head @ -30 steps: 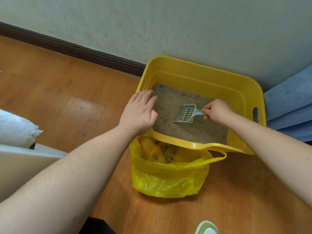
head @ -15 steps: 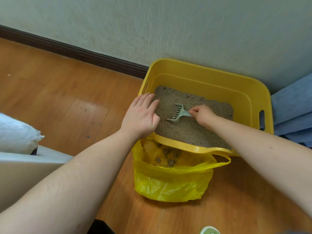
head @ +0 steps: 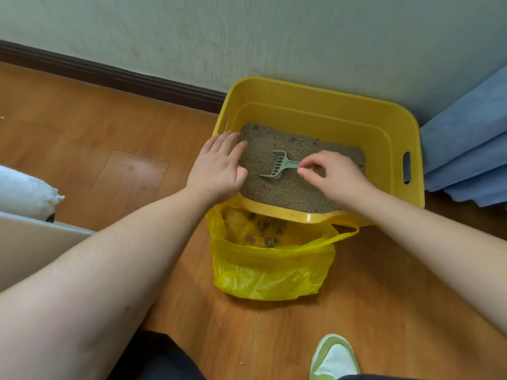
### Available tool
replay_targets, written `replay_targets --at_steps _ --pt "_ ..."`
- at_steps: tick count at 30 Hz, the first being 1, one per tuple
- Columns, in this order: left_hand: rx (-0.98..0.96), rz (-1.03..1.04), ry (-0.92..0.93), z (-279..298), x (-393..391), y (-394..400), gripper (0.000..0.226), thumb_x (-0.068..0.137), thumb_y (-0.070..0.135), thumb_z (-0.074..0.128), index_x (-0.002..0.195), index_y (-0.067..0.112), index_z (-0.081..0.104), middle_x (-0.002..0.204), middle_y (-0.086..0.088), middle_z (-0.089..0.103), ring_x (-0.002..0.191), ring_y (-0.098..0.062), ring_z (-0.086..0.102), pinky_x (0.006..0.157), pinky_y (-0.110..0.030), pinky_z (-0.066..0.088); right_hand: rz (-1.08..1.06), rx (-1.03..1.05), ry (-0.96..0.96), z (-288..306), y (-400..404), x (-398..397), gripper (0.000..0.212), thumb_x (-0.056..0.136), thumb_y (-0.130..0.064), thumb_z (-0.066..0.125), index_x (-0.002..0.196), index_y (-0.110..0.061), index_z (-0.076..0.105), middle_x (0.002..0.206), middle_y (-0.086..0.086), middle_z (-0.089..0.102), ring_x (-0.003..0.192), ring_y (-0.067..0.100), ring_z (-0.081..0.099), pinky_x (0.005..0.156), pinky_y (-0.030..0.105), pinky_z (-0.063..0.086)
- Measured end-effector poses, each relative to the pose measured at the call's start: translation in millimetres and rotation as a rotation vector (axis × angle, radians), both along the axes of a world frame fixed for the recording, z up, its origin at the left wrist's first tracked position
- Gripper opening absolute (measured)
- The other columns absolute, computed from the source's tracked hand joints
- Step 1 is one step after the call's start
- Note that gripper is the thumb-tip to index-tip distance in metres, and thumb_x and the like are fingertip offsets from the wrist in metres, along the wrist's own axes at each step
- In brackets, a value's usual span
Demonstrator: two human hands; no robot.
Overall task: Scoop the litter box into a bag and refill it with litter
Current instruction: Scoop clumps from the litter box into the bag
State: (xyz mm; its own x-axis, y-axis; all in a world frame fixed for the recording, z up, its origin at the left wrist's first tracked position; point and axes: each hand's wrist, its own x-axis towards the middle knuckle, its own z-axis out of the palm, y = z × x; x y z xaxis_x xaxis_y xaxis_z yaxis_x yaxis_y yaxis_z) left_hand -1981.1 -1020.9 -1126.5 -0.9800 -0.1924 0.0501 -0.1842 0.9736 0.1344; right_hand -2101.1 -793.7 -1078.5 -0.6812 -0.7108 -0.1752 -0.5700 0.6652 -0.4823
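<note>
A yellow litter box (head: 323, 94) stands on the wood floor against the wall, with grey-brown litter (head: 288, 187) in its bottom. A pale green slotted scoop (head: 277, 165) lies with its head on the litter. My right hand (head: 334, 176) pinches the scoop's handle between thumb and fingertips. My left hand (head: 219, 165) rests flat over the box's left rim, fingers straight. An open yellow plastic bag (head: 269, 270) sits on the floor right in front of the box, holding several dark clumps (head: 267, 231).
A dark baseboard (head: 109, 75) runs along the wall. Blue folded fabric (head: 472, 149) lies to the right of the box. A white sack (head: 24, 193) and a pale flat edge are at the left. My green-and-white shoe (head: 333, 357) shows at the bottom.
My right hand has moved the scoop leftward across the litter, then shifted from a full grip to a fingertip pinch on the handle. The left hand stayed on the rim.
</note>
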Motion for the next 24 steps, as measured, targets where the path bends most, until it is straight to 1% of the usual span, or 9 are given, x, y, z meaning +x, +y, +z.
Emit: replay_targets --at_steps 3,6,10,13,16,19,20,22,24 --pt "0.016 -0.012 0.03 -0.5 3.5 4.7 0.066 0.084 0.036 0.024 0.142 0.011 0.045 0.154 -0.015 0.033 0.145 -0.03 0.024 0.118 -0.044 0.019 0.029 -0.052 0.034 6.4 21.4 36.4 0.02 0.095 -0.036 0.053 0.089 -0.022 0.065 0.084 -0.007 0.061 0.08 0.013 0.055 0.072 0.033 0.045" --pt "0.087 0.082 0.104 1.6 9.5 9.6 0.06 0.088 0.032 0.028 0.143 0.013 0.042 0.156 -0.015 0.028 0.146 -0.03 0.021 0.119 -0.044 0.018 -0.055 -0.082 0.022 -2.0 45.7 75.0 0.032 0.096 -0.038 0.048 0.07 -0.02 0.055 0.064 -0.005 0.055 0.063 0.015 0.053 0.06 0.036 0.044" --pt "0.189 0.319 0.22 0.8 27.7 4.1 0.055 0.099 0.032 0.028 0.151 0.015 0.028 0.158 -0.012 0.024 0.147 -0.026 0.018 0.121 -0.039 0.006 -0.374 -0.161 -0.095 -26.3 79.5 117.0 0.042 0.095 -0.035 0.052 0.064 -0.01 0.041 0.054 0.0 0.042 0.056 0.02 0.041 0.058 0.039 0.036" --pt "0.297 0.546 0.23 -9.1 47.8 -1.2 0.057 0.1 0.036 0.03 0.153 0.016 0.021 0.158 -0.013 0.023 0.147 -0.024 0.017 0.12 -0.04 0.012 -0.625 -0.199 -0.183 -45.3 96.8 131.1 0.038 0.093 -0.032 0.057 0.067 -0.013 0.037 0.06 0.001 0.04 0.061 0.023 0.037 0.058 0.038 0.029" --pt "0.462 0.67 0.105 -18.0 59.5 -5.5 0.064 0.097 0.038 0.036 0.154 0.015 0.018 0.159 -0.012 0.021 0.147 -0.025 0.018 0.118 -0.043 0.018 -0.795 -0.192 -0.252 -56.4 103.4 129.4 0.029 0.09 -0.032 0.062 0.083 -0.009 0.045 0.074 0.003 0.046 0.072 0.027 0.045 0.061 0.033 0.028" --pt "0.677 0.756 0.017 -20.9 62.7 -11.2 0.065 0.096 0.036 0.039 0.154 0.014 0.019 0.158 -0.011 0.024 0.144 -0.028 0.025 0.117 -0.045 0.024 -0.936 -0.273 -0.321 -62.0 103.8 119.5 0.051 0.083 -0.045 0.069 0.112 -0.011 0.045 0.094 0.005 0.052 0.085 0.023 0.053 0.072 0.031 0.039" --pt "0.746 0.792 -0.063 -23.3 63.7 -12.6 0.066 0.095 0.037 0.041 0.154 0.016 0.019 0.158 -0.012 0.025 0.143 -0.031 0.027 0.115 -0.045 0.026 -0.944 -0.286 -0.326 -64.9 103.3 115.5 0.059 0.08 -0.05 0.069 0.118 -0.013 0.044 0.099 0.005 0.054 0.089 0.021 0.055 0.075 0.032 0.042" --pt "0.88 0.832 -0.277 -28.3 69.4 -10.3 0.074 0.091 0.043 0.051 0.154 0.021 0.019 0.155 -0.013 0.029 0.138 -0.035 0.034 0.112 -0.048 0.032 -0.915 -0.275 -0.309 -72.9 102.3 106.2 0.057 0.079 -0.056 0.067 0.116 -0.016 0.05 0.103 0.005 0.058 0.093 0.021 0.057 0.081 0.036 0.046" --pt "0.971 0.811 -0.382 -32.5 75.8 -9.3 0.074 0.086 0.042 0.062 0.149 0.022 0.029 0.142 -0.011 0.044 0.124 -0.033 0.048 0.105 -0.048 0.043 -0.869 -0.24 -0.278 -77.5 99.9 98.7 0.041 0.085 -0.052 0.061 0.1 -0.014 0.058 0.101 0.009 0.061 0.093 0.026 0.058 0.082 0.038 0.047"
